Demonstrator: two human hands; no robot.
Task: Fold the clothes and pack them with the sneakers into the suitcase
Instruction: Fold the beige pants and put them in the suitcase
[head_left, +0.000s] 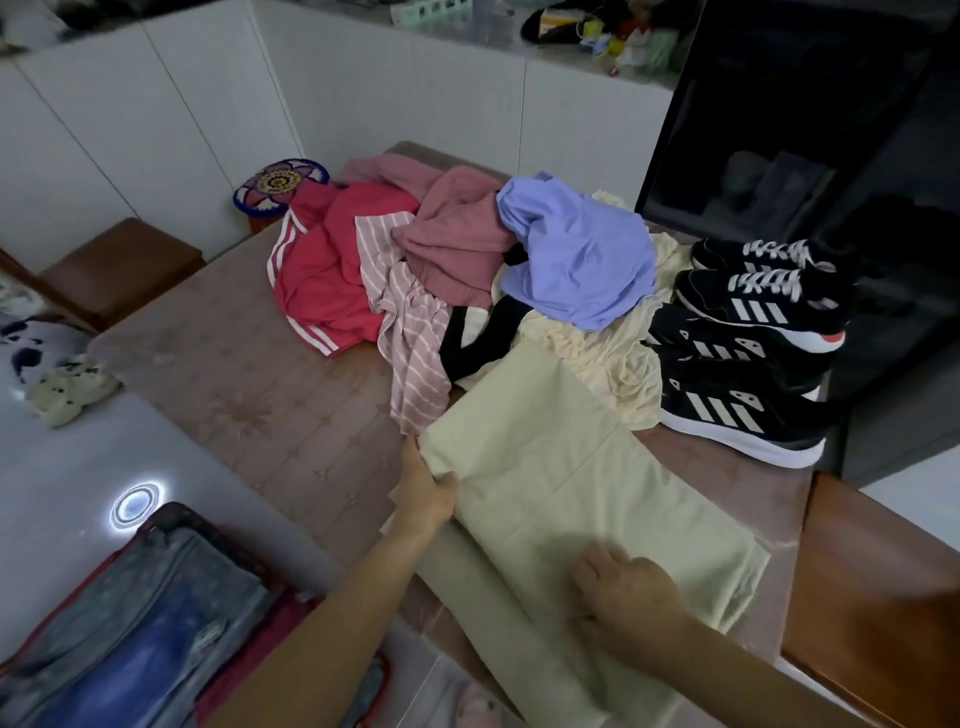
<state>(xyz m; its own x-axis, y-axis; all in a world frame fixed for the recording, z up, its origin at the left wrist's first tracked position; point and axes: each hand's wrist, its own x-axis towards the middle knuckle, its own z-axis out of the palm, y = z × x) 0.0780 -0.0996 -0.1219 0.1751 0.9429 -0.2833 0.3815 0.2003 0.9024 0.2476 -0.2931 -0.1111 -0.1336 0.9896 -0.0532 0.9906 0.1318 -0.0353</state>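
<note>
On the floor at lower left, the suitcase (130, 623) is lying open, already carrying folded blue and grey items, placed within reach of the desk (249, 374). The left hand (426, 493) is pinching the left edge of the pale yellow garment (571, 478), fingers closed on the fabric, apparently to keep the fold line taut. The right hand (623, 597) is pressing flat on the garment's near end, fingers spread and gripping nothing, evidently pinning the cloth against slipping off the desk edge. Behind, the unfolded pile is waiting: a red jacket (322, 280), a striped pink shirt (410, 338), a dusty pink top (457, 239) and a blue shirt (582, 260). At far right, four black sneakers (748, 353) are sitting touching one another in a row, apart from the work area. Judgement: folding is at an early stage.
</note>
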